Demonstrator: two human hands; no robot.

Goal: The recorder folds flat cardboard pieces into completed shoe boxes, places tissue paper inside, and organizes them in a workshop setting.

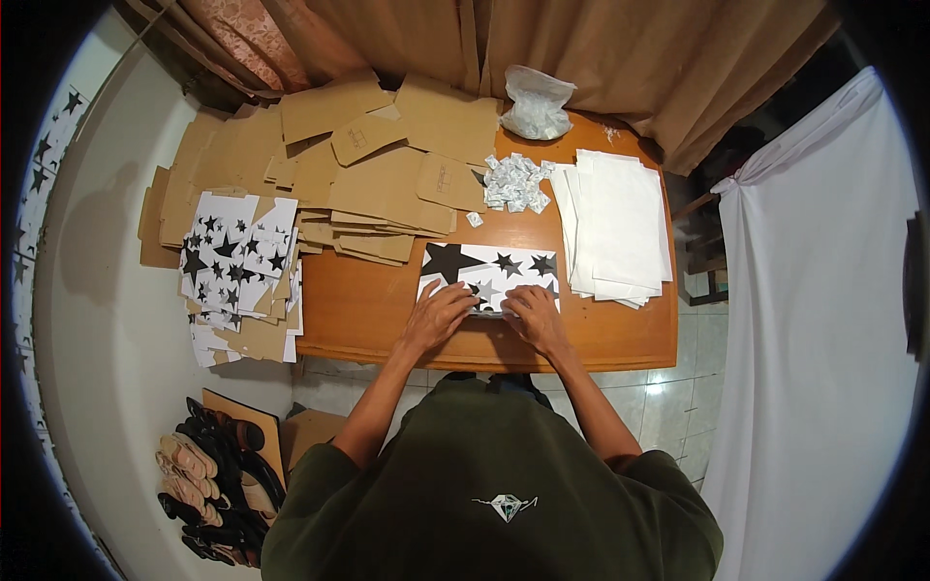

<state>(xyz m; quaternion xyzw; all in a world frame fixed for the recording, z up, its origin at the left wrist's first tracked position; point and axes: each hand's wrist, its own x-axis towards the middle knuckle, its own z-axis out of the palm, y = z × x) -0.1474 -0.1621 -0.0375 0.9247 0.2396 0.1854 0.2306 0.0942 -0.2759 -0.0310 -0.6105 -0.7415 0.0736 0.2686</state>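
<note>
A white box (pixel 518 278) printed with black and grey stars lies at the table's near edge, its long side toward me. Curled over its near left part is my left hand (pixel 439 315), fingertips at the front edge. On the near right part my right hand (pixel 532 316) grips the same edge with bent fingers. A narrow dark gap shows along this edge between the hands. Both thumbs are mostly hidden. Just beyond the box, small white-and-silver sachets (pixel 516 184) lie in a heap, with a single sachet (pixel 474 220) apart from them.
Flattened brown cardboard (pixel 387 194) covers the wooden table's (pixel 620 339) back left. Star-printed card sheets (pixel 232 261) are stacked at the left edge, white sheets (pixel 620 218) at the right. A clear plastic bag (pixel 538 105) stands at the back. Shoes (pixel 218 474) lie lower left.
</note>
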